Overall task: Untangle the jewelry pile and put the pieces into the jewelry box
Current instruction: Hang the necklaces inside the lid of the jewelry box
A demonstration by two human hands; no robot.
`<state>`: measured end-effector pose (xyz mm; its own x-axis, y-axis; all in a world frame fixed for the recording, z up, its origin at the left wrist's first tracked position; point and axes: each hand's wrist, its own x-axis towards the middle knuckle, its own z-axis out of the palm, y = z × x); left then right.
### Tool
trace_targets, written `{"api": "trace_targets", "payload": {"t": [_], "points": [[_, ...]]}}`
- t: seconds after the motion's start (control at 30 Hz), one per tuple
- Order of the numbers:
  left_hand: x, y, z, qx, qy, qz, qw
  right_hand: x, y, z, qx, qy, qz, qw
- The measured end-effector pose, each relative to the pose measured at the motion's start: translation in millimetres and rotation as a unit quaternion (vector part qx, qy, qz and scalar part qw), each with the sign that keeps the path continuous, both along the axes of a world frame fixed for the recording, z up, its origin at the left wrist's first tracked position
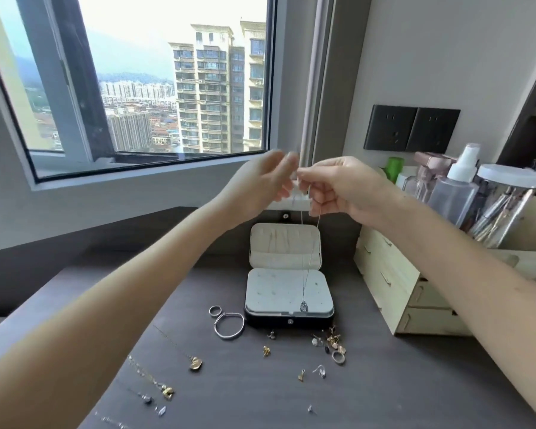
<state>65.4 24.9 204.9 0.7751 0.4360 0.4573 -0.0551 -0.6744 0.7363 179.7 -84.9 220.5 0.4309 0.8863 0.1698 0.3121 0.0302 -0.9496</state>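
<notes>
High above the middle of the surface (384, 382), both hands are up near window height. The right hand (344, 187) pinches the top of a thin silver necklace (310, 258) between thumb and curled fingers, and the chain hangs straight down in a narrow loop. Its pendant (304, 305) dangles over the near edge of the jewelry box (260, 292), low over the pale pad; touching or just clear, I cannot tell. The left hand (260, 184) is right beside the right one, fingers loosely extended toward the chain's top, but they are blurred, and whether they hold the chain I cannot tell.

Down below, the box sits open toward the far edge of the surface, its lid (285, 243) standing up behind. Just left of the box lie a silver bangle (229, 326) and a small ring (214, 311), close together. At the box's near right corner there's a little cluster of earrings (331, 339), with a band ring (338, 357) just in front. Loose studs are scattered nearer the front edge. Along the left edge lie several chains, one with a gold pendant (195, 363). Over by the right edge stands a wooden drawer organiser (384, 274) with bottles (455, 190) on top.
</notes>
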Motion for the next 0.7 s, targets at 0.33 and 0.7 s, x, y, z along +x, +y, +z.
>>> {"api": "trace_targets", "payload": {"t": [0.33, 0.7], "points": [[82, 49, -133, 0.154, 0.202, 0.081, 0.964, 68, 65, 17, 0.053, -0.026, -0.107, 0.992], [113, 42, -192, 0.294, 0.073, 0.187, 0.935, 110, 110, -29, 0.04, 0.031, -0.136, 0.989]]}}
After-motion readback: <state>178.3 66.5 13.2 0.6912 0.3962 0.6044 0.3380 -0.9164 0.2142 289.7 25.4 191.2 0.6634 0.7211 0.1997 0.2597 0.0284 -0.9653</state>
